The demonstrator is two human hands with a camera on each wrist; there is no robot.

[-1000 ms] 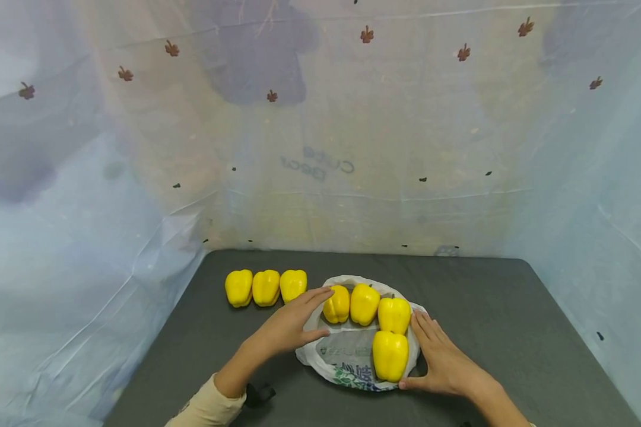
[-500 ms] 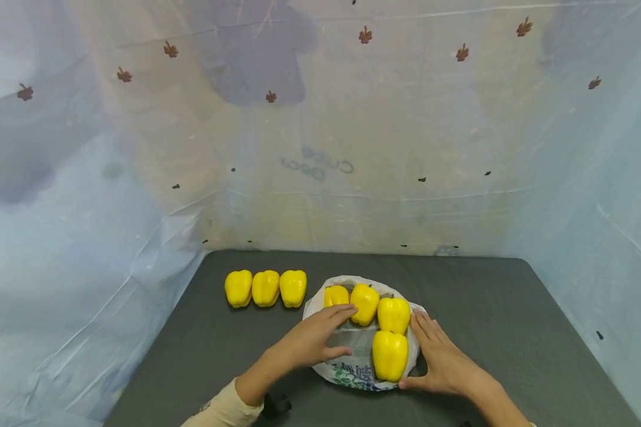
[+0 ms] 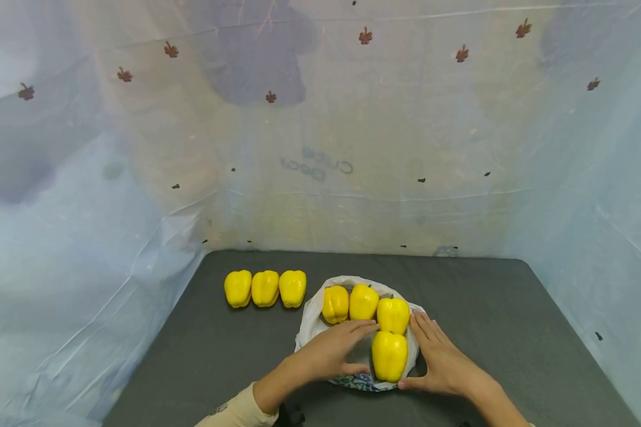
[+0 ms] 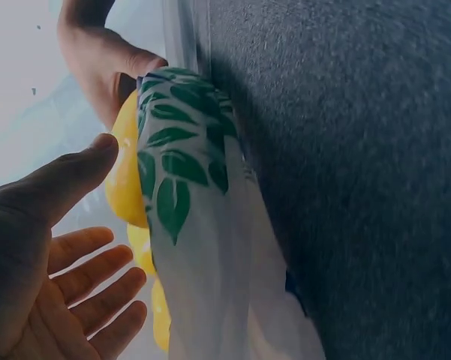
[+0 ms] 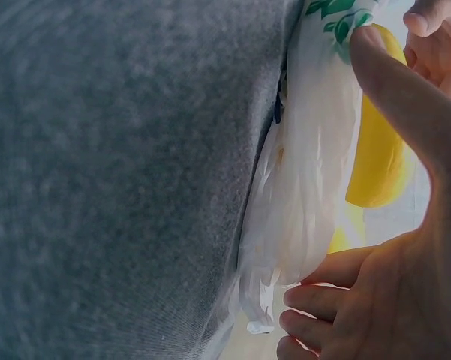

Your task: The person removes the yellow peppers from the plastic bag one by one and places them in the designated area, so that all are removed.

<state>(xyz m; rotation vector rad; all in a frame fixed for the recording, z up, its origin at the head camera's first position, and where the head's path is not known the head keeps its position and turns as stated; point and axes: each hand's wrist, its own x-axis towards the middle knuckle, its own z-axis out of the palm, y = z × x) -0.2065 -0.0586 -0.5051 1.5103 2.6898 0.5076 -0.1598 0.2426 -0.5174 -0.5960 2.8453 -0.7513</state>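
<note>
A white plastic bag (image 3: 311, 323) with green leaf print lies spread open on the dark table, holding several yellow bell peppers. Three of them curve along its back and right side; the front yellow bell pepper (image 3: 389, 356) stands closest to the person. Over the bag's left part hovers my left hand (image 3: 332, 351), fingers extended and thumb apart, just left of that front pepper and holding nothing. My right hand (image 3: 443, 359) rests against the bag's right rim, fingers straight along it and thumb at the front edge. In the left wrist view, the bag's leaf-printed side (image 4: 184, 150) faces the camera.
Three more yellow bell peppers (image 3: 265, 289) stand in a row at the table's back left. The dark table (image 3: 491, 308) extends around the bag. Behind it hangs a pale plastic sheet (image 3: 363, 130) with small leaf marks.
My left hand has moved right and slightly nearer the person, from the bag's left rim across to beside the front pepper. The right hand and the peppers have stayed put.
</note>
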